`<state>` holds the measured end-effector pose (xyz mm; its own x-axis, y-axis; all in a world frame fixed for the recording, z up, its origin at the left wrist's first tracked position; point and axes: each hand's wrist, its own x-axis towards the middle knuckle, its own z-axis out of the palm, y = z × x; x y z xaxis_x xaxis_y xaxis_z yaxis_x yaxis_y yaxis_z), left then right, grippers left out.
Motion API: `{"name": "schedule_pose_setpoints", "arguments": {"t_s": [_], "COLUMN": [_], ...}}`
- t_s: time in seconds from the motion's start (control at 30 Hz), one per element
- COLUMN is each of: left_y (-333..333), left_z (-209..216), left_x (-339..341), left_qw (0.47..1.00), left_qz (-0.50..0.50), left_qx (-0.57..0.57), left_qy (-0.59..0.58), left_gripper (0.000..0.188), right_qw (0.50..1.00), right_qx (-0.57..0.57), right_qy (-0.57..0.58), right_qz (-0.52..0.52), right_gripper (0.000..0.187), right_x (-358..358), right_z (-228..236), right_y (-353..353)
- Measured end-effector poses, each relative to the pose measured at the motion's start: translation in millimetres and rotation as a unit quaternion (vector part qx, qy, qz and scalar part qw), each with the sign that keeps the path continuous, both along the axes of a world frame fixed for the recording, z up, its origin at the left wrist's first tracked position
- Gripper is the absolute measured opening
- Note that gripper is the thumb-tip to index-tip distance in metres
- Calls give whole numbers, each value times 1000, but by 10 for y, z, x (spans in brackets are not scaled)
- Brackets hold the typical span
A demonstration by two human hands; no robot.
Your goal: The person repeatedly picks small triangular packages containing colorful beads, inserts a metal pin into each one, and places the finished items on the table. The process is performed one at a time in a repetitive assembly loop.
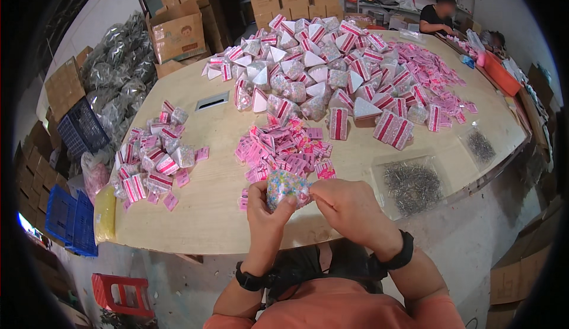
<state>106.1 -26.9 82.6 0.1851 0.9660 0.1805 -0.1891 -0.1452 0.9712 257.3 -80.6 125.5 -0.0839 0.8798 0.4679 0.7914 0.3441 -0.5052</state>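
A cake-slice-shaped toy [285, 187] with multicoloured sprinkles is held above the table's near edge. My left hand [267, 213] wraps round it from the left, its thumb pressed on the near side. At the toy's right corner, my right hand [351, 206] is closed in a pinch; whatever lies between its fingertips is hidden. Just beyond my hands spreads a heap of pink printed tags [278, 145]. Farther back rises a large pile of similar cake-slice toys [314, 74], with pink-and-white striped sides. A smaller group of toys with tags [157, 157] lies to the left.
Two clear trays of small metal pins [413, 184] sit on the right of the wooden table [219, 228]. More pink tags [424, 68] lie at the far right, near a seated person [437, 16]. Blue crates [70, 219] and a red stool [122, 294] stand on the left floor.
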Motion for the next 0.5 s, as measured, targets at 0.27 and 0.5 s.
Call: {"name": "schedule_pose_setpoints", "arguments": {"t_s": [0.27, 0.5], "left_y": [10, 29], "left_z": [-21, -74], "left_x": [-13, -18], "left_qw": [1000, 999], "left_qz": [3, 15], "left_qx": [7, 27], "left_qy": [8, 12], "left_gripper": [40, 42], "right_qw": [998, 1000], "right_qx": [-14, -18], "right_qy": [52, 23], "right_qz": [19, -5], "right_gripper": [12, 9], "right_x": [31, -18], "right_z": [-50, -25], "right_y": [37, 27]}}
